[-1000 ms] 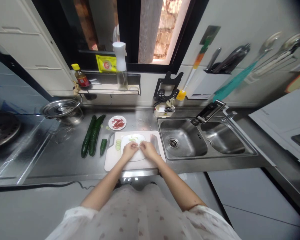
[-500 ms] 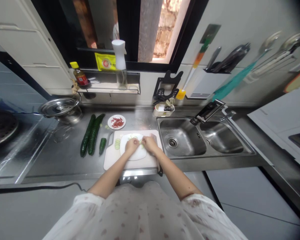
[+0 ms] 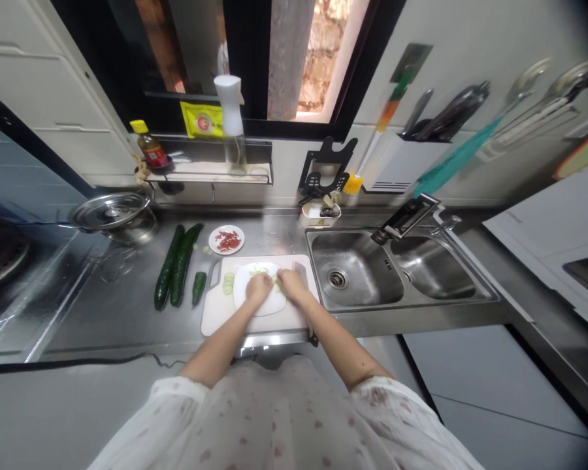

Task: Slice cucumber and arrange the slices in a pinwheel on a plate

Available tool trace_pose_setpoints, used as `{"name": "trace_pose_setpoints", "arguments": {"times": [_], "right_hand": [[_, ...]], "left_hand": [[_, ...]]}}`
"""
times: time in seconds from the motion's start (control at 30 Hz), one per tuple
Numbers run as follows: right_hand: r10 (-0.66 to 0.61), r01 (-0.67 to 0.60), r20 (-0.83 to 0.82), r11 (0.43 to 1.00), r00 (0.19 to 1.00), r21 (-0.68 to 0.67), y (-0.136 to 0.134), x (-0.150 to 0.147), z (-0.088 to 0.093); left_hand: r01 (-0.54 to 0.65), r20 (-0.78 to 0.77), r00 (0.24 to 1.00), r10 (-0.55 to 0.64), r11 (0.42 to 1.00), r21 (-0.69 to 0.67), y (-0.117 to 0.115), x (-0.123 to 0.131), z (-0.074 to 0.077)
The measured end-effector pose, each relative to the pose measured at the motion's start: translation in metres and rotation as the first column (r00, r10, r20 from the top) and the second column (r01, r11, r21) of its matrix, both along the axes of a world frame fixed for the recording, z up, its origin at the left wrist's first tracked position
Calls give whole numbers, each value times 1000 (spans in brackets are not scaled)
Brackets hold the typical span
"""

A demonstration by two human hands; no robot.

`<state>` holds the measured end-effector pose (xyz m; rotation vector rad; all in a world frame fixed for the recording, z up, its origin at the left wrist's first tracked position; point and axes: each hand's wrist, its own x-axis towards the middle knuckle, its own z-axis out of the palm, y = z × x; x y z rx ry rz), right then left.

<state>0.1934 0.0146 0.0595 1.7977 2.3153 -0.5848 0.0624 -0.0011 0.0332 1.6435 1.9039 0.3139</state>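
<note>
Both hands meet over a white plate (image 3: pixel 264 307) on the white cutting board (image 3: pixel 215 320). My left hand (image 3: pixel 259 288) is closed, its fingertips at a pale green cucumber slice (image 3: pixel 274 279). From the other side, my right hand (image 3: pixel 291 284) pinches at the same slice; the fingers partly hide it. Thin cucumber slices (image 3: pixel 259 269) rest along the plate's far rim. More round slices (image 3: pixel 228 283) overlap on the board, left of the plate. Under my right forearm lies a knife, its black handle (image 3: pixel 314 338) past the board's near edge.
Left of the board are two whole cucumbers (image 3: pixel 179 271) and a cut cucumber piece (image 3: pixel 198 287). Behind stands a small plate of chopped red bits (image 3: pixel 227 241). A lidded steel pot (image 3: pixel 122 219) is farther left; the double sink (image 3: pixel 360 261) adjoins the board's right side.
The hands stay over the plate, with only slight finger movement around the slice. The whole view has shifted slightly.
</note>
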Motion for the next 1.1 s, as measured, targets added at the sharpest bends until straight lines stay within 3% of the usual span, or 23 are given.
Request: {"name": "trace_pose_setpoints", "arguments": {"times": [0.7, 0.8, 0.9, 1.0, 1.1], "right_hand": [[31, -31, 26, 999, 999, -20, 1, -2, 5], [20, -20, 23, 1000, 1000, -12, 2, -2, 4], [23, -23, 23, 1000, 999, -1, 2, -2, 3], [22, -22, 27, 1000, 999, 6, 2, -1, 1], [13, -13, 37, 1000, 999, 11, 2, 0, 0]], "left_hand": [[68, -66, 996, -66, 997, 29, -2, 0, -4], [152, -120, 984, -132, 972, 177, -9, -2, -2], [318, -179, 944, -276, 905, 282, -17, -5, -3], [456, -226, 886, -404, 845, 279, -22, -8, -7], [501, -256, 859, -443, 828, 251, -24, -10, -10]]}}
